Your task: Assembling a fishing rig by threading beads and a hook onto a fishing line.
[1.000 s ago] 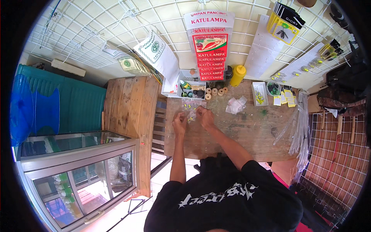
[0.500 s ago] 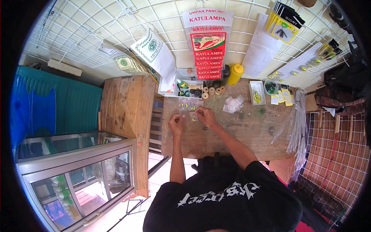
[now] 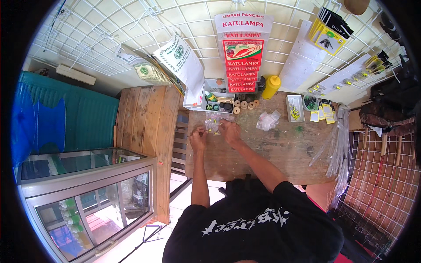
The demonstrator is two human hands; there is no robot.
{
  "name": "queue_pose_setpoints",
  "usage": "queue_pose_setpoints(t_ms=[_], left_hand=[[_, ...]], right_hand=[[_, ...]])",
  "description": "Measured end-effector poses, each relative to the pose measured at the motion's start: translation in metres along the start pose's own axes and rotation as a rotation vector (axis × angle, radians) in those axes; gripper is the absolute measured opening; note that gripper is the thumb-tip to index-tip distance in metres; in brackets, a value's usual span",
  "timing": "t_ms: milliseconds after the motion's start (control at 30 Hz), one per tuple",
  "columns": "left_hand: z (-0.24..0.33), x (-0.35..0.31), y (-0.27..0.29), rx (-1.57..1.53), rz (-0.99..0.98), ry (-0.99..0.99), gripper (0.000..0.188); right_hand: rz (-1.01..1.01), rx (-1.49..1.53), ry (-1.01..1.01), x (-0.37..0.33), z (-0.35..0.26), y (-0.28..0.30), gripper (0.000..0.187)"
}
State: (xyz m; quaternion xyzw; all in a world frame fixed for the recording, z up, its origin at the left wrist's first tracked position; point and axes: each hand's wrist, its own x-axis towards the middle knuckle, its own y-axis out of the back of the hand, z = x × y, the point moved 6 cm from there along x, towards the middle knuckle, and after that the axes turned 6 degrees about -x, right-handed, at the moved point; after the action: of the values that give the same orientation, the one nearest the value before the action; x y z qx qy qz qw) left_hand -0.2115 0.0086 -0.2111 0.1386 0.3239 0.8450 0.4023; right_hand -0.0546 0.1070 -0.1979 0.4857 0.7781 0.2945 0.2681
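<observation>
Small clear plastic bags [image 3: 213, 119] holding bright yellow-green bits lie on the wooden table in front of me. Beside their right edge, my right hand [image 3: 231, 133] has its fingers pinched on the small bag nearest me, its tips partly hiding it. My left hand [image 3: 198, 139] is just left of this bag, with thumb and fingers drawn together. Whatever may be between those left fingertips is too small to make out.
Behind the bags stand a white box [image 3: 195, 101] of supplies, wooden spools [image 3: 244, 104] and a yellow bottle [image 3: 271, 87]. Empty-looking clear bags [image 3: 268, 120] lie to the right, near a white tray [image 3: 295, 108] of yellow-green pieces. Long plastic strips [image 3: 340, 140] hang over the right edge.
The small bag by my right fingers has moved away from me, up against the other bags. Both hands stay close to it, and the whole view has shifted slightly.
</observation>
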Motion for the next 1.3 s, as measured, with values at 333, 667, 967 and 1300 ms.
queue_pose_setpoints(t_ms=[333,667,967,1300], left_hand=[[0.059,-0.029,-0.008,0.137,-0.086,-0.366,0.058],[0.052,-0.024,-0.019,0.224,-0.189,-0.398,0.069],[0.061,-0.014,-0.032,0.302,-0.256,-0.418,0.064],[0.061,-0.012,-0.024,0.124,-0.265,-0.415,0.064]], right_hand=[[0.255,-0.057,0.19,-0.023,0.036,0.021,0.031],[0.098,-0.24,0.202,-0.023,0.037,0.008,0.049],[0.114,-0.254,0.154,-0.022,0.042,0.002,0.052],[0.081,-0.258,0.151,-0.019,0.04,0.001,0.056]])
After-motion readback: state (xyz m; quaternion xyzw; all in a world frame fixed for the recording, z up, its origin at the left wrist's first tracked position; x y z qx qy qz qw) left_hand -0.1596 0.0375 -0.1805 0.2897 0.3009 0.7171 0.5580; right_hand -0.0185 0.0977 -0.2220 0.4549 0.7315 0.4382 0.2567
